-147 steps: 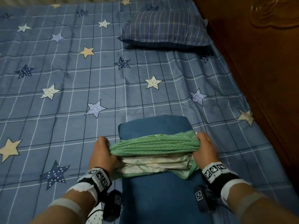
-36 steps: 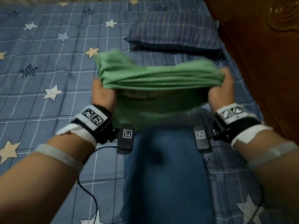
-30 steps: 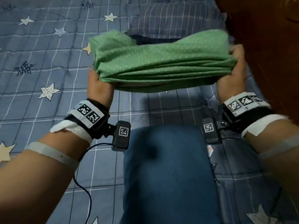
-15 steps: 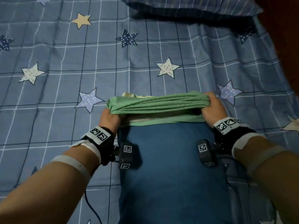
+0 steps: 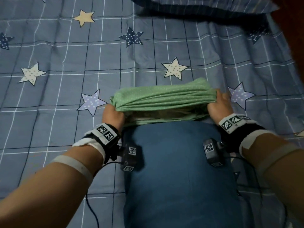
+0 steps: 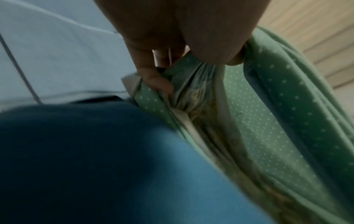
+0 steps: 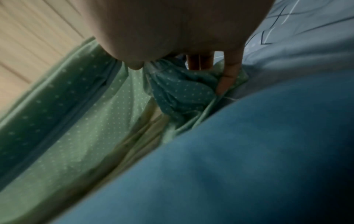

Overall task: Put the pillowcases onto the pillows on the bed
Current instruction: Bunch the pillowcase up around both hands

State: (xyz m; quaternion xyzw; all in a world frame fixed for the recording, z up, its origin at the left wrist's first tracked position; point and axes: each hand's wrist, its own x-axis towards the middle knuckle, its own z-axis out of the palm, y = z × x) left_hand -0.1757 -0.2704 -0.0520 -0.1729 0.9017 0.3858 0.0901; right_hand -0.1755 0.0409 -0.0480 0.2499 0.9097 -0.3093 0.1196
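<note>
A plain blue pillow (image 5: pixel 177 170) lies lengthwise on the bed in front of me. A green, white-dotted pillowcase (image 5: pixel 162 97) is bunched up over the pillow's far end, its pale lining showing underneath. My left hand (image 5: pixel 113 115) grips the bunched cloth at its left end, and my right hand (image 5: pixel 218 106) grips it at the right end. In the left wrist view the fingers (image 6: pixel 153 72) curl into the gathered pillowcase (image 6: pixel 268 113) beside the pillow (image 6: pixel 95 159). In the right wrist view the fingers (image 7: pixel 229 75) hold the pillowcase (image 7: pixel 86 113) against the pillow (image 7: pixel 249 151).
The bed sheet (image 5: pixel 65 63) is blue with a grid and stars. A second pillow (image 5: pixel 205 4) in a checked blue case lies at the far edge. Dark wooden furniture (image 5: pixel 294 30) borders the bed on the right. Cables trail from my wrist cameras.
Both hands lifted the bunched pillowcase high off the pillow, then brought it back down to the pillow's far end. My view has tilted down towards the pillow.
</note>
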